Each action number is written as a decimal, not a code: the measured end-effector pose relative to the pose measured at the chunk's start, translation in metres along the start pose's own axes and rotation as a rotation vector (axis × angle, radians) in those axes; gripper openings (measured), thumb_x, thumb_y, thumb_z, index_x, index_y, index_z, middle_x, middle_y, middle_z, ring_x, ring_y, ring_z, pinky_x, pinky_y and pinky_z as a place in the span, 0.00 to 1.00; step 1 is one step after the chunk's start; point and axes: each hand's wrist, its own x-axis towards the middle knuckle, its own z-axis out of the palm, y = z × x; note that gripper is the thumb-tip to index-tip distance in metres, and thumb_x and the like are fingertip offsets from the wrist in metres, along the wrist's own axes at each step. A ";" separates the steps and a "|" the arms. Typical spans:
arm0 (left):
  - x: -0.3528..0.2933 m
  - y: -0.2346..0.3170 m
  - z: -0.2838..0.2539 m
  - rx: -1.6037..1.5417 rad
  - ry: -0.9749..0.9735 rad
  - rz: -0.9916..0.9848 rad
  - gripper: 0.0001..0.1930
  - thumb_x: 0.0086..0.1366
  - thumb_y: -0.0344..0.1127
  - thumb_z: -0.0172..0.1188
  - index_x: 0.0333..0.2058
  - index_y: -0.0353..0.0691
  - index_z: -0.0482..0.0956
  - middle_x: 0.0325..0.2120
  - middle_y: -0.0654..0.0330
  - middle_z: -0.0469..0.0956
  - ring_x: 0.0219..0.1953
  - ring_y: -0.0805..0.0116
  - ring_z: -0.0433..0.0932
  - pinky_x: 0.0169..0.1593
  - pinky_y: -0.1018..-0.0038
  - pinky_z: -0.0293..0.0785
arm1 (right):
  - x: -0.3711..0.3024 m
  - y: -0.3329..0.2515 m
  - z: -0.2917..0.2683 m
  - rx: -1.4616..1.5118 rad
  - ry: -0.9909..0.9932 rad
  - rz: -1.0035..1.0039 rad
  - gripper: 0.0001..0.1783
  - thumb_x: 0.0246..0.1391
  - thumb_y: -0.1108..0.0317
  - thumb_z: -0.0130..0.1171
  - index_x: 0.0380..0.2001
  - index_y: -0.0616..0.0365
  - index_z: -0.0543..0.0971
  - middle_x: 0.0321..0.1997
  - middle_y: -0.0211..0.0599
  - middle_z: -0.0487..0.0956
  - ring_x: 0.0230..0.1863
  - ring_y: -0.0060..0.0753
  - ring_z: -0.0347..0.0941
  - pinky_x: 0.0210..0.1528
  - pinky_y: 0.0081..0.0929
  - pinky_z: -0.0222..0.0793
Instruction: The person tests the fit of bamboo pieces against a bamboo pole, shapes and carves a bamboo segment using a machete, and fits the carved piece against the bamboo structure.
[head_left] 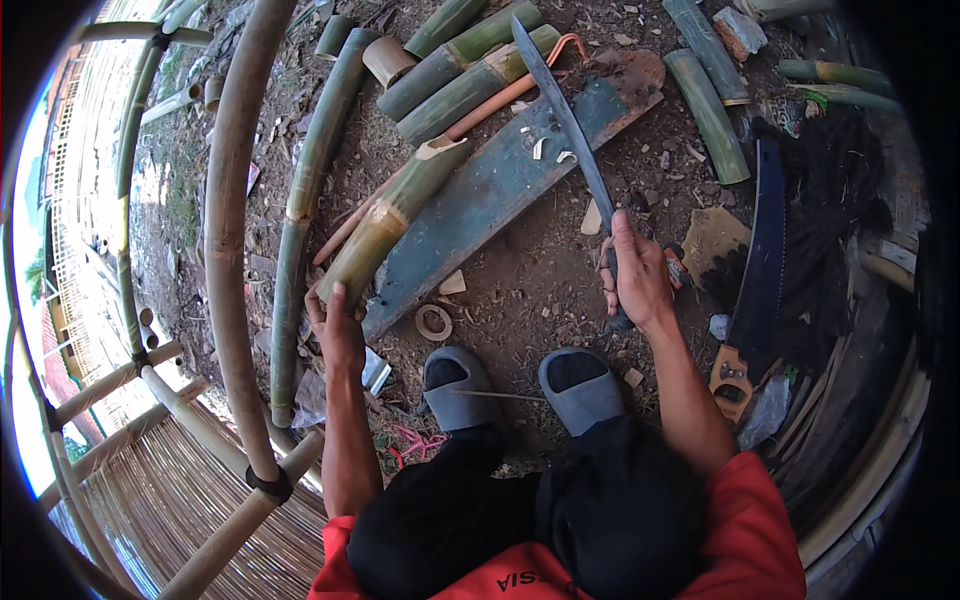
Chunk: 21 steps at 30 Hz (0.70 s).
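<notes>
My left hand (335, 325) is closed round the near end of a green bamboo piece (388, 215). That piece slants away from me, and its far end has a pale, freshly cut notch. Its length rests along the left edge of a worn blue-green board (480, 205) on the ground. In my right hand (640, 270) is a machete (570, 120), gripped by the handle. The long dark blade points up and away, passing above the board. Pale chips (540, 149) lie on the board below the blade.
Cut bamboo lengths (470, 80) lie beyond the board, more (708, 115) at far right. A handsaw (755, 270) with a wooden handle rests at right by dark cloth (830, 210). A bamboo frame (235, 230) stands at left. A bamboo ring (433, 322) lies before my grey sandals (583, 390).
</notes>
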 end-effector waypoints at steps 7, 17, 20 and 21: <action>0.063 -0.008 -0.018 -0.137 -0.252 0.016 0.28 0.76 0.58 0.51 0.61 0.42 0.71 0.53 0.59 0.76 0.51 0.68 0.74 0.53 0.68 0.71 | -0.006 0.013 -0.006 -0.132 -0.042 -0.088 0.34 0.73 0.37 0.46 0.24 0.56 0.72 0.13 0.24 0.68 0.13 0.16 0.65 0.14 0.23 0.61; 0.150 -0.001 0.076 0.347 0.153 -0.077 0.46 0.62 0.62 0.68 0.61 0.22 0.69 0.49 0.50 0.79 0.49 0.62 0.79 0.50 0.67 0.76 | -0.004 0.060 0.003 -0.488 -0.147 -0.332 0.28 0.73 0.45 0.51 0.31 0.62 0.79 0.18 0.50 0.73 0.20 0.54 0.74 0.27 0.46 0.67; 0.148 -0.006 0.102 0.112 0.219 -0.252 0.50 0.62 0.59 0.69 0.65 0.19 0.61 0.50 0.47 0.77 0.50 0.57 0.80 0.50 0.65 0.78 | -0.007 0.070 0.013 -0.603 -0.174 -0.351 0.27 0.72 0.45 0.53 0.34 0.61 0.81 0.20 0.53 0.76 0.25 0.61 0.79 0.28 0.47 0.69; 0.133 -0.008 0.125 -0.079 0.302 -0.315 0.48 0.63 0.58 0.68 0.64 0.18 0.63 0.53 0.45 0.75 0.51 0.53 0.80 0.52 0.62 0.80 | -0.007 0.074 0.012 -0.611 -0.203 -0.323 0.27 0.71 0.45 0.54 0.34 0.60 0.81 0.21 0.55 0.77 0.29 0.63 0.80 0.28 0.48 0.69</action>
